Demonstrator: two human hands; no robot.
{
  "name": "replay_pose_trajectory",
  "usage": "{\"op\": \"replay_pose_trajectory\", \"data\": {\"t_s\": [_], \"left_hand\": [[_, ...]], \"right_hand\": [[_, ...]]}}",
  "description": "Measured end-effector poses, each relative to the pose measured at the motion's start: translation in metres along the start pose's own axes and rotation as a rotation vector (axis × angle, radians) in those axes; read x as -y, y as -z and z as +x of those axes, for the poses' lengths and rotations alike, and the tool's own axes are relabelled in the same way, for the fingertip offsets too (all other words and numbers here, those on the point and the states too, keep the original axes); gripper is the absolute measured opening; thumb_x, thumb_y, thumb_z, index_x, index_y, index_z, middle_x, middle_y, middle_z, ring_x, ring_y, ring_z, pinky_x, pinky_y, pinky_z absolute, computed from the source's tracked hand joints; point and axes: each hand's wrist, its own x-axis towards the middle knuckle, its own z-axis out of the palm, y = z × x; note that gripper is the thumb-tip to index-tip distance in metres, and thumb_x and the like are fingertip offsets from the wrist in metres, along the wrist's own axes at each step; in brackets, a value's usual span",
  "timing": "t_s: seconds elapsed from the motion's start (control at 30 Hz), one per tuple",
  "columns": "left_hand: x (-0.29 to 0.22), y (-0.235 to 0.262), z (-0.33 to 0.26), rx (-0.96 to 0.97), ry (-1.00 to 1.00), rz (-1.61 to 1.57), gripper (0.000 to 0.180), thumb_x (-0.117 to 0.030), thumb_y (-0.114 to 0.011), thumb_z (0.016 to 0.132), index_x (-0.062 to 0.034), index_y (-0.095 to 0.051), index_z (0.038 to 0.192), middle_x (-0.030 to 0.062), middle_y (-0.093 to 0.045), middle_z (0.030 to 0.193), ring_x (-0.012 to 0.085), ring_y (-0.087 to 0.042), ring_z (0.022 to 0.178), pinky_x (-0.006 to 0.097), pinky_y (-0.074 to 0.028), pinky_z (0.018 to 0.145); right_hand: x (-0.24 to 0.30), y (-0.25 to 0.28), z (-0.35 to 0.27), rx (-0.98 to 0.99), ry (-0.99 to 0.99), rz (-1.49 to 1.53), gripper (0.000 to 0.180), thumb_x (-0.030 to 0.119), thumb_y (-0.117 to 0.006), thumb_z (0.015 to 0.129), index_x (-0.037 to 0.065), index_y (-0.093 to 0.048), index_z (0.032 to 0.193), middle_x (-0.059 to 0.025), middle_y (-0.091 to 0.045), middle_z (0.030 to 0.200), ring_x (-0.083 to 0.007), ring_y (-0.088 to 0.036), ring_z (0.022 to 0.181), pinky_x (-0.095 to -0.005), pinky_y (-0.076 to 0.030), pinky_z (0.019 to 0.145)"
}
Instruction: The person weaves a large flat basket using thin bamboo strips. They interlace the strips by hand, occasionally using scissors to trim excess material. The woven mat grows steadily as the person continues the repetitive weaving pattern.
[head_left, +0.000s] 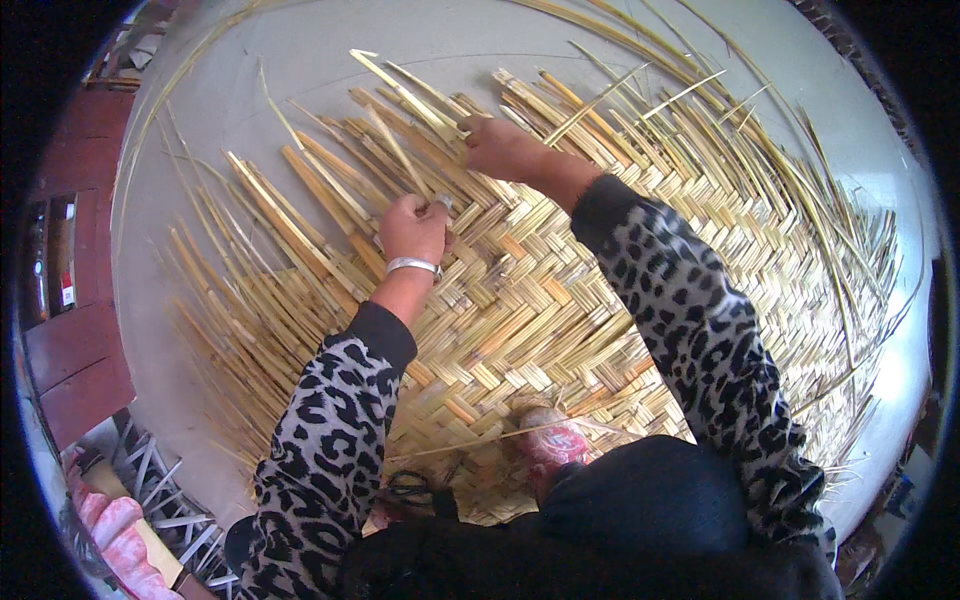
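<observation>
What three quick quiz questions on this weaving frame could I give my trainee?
1. True or false: the left hand wears a metal bangle.
2. Which hand reaches farther up the woven mat: A left, B right?
3. Fill in: loose strips fan out past the mat's ___ edge.

Key: 1 true. 2 B, the right hand. 3 left.

left hand (413, 230): fingers curled, pinching | right hand (503, 148): arm stretched forward, fingers bent down
</observation>
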Motion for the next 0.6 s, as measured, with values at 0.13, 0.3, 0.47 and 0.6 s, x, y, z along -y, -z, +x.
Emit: {"op": "replay_pose_trajectory", "data": {"t_s": [0.13,0.3,0.47,0.6], "left_hand": [[0.005,0.001,0.005,0.023,0.174,-0.227,0.015,-0.013,-0.064,0.086,0.0017,-0.062,0.084,0.009,-0.062,0.068,0.0172,-0.063,0.051,0.03,-0.048,0.041],[0.01,-0.003,0.012,0.147,0.133,-0.152,0.018,-0.012,-0.063,0.086,0.0028,-0.064,0.097,0.0069,-0.061,0.072,0.0138,-0.057,0.05,0.028,-0.046,0.042],[0.011,-0.004,0.021,0.277,0.011,0.099,0.028,-0.019,-0.064,0.085,0.0027,-0.066,0.102,0.0144,-0.068,0.084,0.0252,-0.065,0.068,0.033,-0.051,0.059],[0.003,-0.002,0.029,0.331,-0.167,0.454,0.03,-0.025,-0.065,0.083,0.0,-0.067,0.1,0.0205,-0.068,0.095,0.035,-0.065,0.087,0.039,-0.05,0.08]], "right_hand": [[0.018,-0.007,0.012,0.118,-0.182,-0.028,0.044,0.031,-0.069,0.075,-0.001,-0.065,0.104,-0.0199,-0.067,0.099,-0.0285,-0.064,0.095,-0.0379,-0.049,0.082],[0.014,0.004,0.004,0.171,-0.188,0.227,0.043,0.034,-0.074,0.076,0.0,-0.065,0.1,-0.0106,-0.065,0.088,-0.0169,-0.056,0.081,-0.0345,-0.046,0.072],[0.005,0.001,-0.004,0.122,-0.124,0.35,0.037,0.033,-0.074,0.079,0.001,-0.067,0.096,-0.0051,-0.061,0.078,-0.0123,-0.05,0.073,-0.0333,-0.043,0.066],[-0.004,0.008,-0.015,-0.059,-0.121,0.19,0.031,0.029,-0.066,0.079,0.007,-0.071,0.101,-0.0166,-0.069,0.089,-0.0269,-0.067,0.083,-0.0367,-0.052,0.078]]}}
